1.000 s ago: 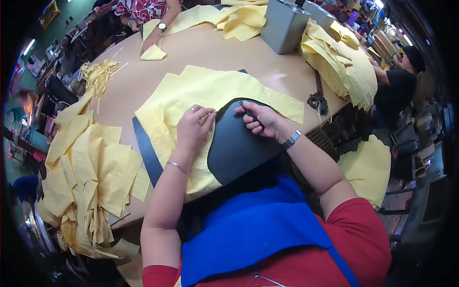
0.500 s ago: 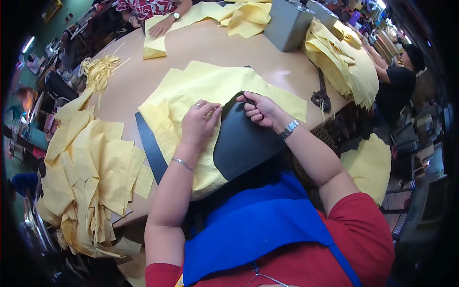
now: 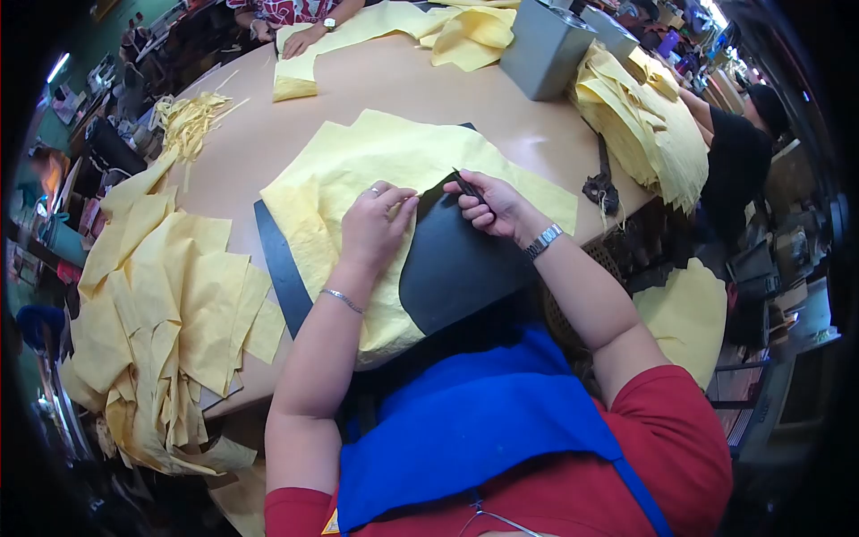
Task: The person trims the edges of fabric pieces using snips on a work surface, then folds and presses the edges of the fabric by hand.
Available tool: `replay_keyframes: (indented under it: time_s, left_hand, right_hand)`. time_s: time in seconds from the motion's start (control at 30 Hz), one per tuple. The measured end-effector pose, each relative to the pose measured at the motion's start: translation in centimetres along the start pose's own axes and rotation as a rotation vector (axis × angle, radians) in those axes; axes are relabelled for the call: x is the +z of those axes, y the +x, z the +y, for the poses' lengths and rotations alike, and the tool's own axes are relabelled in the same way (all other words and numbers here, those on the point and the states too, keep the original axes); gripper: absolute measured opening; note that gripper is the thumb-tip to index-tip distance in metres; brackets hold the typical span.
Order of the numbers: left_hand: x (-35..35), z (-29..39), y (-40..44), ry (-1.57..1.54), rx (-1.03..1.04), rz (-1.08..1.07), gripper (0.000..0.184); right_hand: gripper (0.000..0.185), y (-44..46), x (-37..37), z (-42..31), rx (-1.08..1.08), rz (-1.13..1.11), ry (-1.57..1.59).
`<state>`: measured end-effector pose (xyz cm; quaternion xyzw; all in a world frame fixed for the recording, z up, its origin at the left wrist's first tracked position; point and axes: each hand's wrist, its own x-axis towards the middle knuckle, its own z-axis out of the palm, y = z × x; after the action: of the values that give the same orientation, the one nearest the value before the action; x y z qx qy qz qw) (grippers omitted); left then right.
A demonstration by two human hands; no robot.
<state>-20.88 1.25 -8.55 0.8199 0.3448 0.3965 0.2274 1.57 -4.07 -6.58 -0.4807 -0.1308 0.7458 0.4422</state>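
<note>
My left hand [image 3: 378, 224] is closed in a pinch at the cut edge of a yellow sheet [image 3: 385, 148] of leather-like material. In my right hand [image 3: 494, 208] is a small dark pointed tool [image 3: 463, 183]; its exact kind I cannot make out. The tip points up and left, close to the yellow edge and just right of my left fingertips. Under the sheet lies a black board [image 3: 465, 268], bare in front of my right hand and along the left side. The yellow sheet curves around that bare dark area.
Stacked yellow pieces [image 3: 161, 304] hang over the table's left edge, with thin scraps [image 3: 190, 121] behind them. Another yellow stack [image 3: 635, 134] and a grey metal can [image 3: 546, 49] stand at the right. Across the table, a person's hand [image 3: 304, 40] rests on yellow material.
The view has shifted slightly. My right fingers have changed their hold a little, and more of the dark tool shows. My left hand's pinch stays nearly the same.
</note>
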Motion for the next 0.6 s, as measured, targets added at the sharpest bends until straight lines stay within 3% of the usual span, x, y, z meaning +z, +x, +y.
replay_keyframes:
  time_s: [0.6]
  left_hand:
    - [-0.4,0.5,0.0,-0.011,-0.060,-0.059,0.015]
  right_hand:
    - [0.033,0.6,-0.2,0.5,-0.063,-0.026,-0.069]
